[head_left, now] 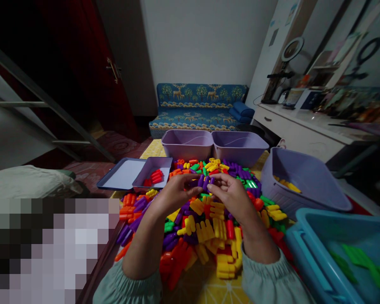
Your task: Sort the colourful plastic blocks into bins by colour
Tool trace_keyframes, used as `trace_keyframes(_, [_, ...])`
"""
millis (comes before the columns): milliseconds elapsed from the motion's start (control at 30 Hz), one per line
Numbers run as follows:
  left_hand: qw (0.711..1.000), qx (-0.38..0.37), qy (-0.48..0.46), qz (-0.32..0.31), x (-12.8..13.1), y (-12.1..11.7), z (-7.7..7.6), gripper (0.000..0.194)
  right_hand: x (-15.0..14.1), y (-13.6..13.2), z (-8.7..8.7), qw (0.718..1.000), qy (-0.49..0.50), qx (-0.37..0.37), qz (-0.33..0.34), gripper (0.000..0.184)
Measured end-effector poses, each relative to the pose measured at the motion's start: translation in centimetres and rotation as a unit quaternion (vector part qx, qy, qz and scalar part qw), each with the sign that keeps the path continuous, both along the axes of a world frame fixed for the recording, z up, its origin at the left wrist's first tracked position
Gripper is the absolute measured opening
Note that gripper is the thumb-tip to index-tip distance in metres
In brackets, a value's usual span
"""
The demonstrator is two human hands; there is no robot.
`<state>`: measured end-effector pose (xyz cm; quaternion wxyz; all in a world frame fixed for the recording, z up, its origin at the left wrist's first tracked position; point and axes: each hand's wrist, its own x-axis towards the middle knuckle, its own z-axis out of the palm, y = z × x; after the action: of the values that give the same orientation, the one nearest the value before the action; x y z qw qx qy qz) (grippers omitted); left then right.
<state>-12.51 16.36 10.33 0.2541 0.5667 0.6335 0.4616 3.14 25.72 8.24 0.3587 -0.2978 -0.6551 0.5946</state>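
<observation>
Both hands meet above a heap of plastic building blocks (205,230) in red, yellow, purple, green and orange, made of rounded, finger-like bars. Between the fingertips is a purple building block (205,183) with several upright bars. My left hand (181,190) pinches its left side, and my right hand (228,192) grips the right side. Whether it is one piece or pieces joined together, I cannot tell. Beneath the hands lie yellow and purple blocks, partly hidden by the fingers and forearms.
Two lilac bins (187,145) stand behind the heap. At right, another lilac bin (307,190) holds yellow blocks, and a blue bin (313,253) holds green ones. To the left, an open flat case (118,175) contains red blocks. A patterned sofa (196,112) is farther back.
</observation>
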Motion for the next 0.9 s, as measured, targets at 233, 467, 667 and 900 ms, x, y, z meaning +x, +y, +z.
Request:
trace_keyframes(233, [0.996,0.001,-0.069,0.064,0.3,1.5,-2.4,0.041,-0.1,0.9,-1.2,0.999,-0.025,-0.032,0.008,0.023])
trace_keyframes(467, [0.940,-0.023,-0.340,0.004,2.0,6.3,-1.2,0.059,-0.8,2.9,-0.7,0.993,0.043,-0.111,0.007,0.032])
trace_keyframes(667, [0.922,0.040,-0.376,-0.082,2.3,14.0,7.0,0.058,-2.7,9.6,4.8,0.967,0.220,-0.045,-0.117,0.024])
trace_keyframes(900, [0.983,0.090,-0.146,0.067,1.9,10.8,-0.1,0.048,-1.4,8.0,-0.7,0.969,0.163,-0.038,-0.179,0.051])
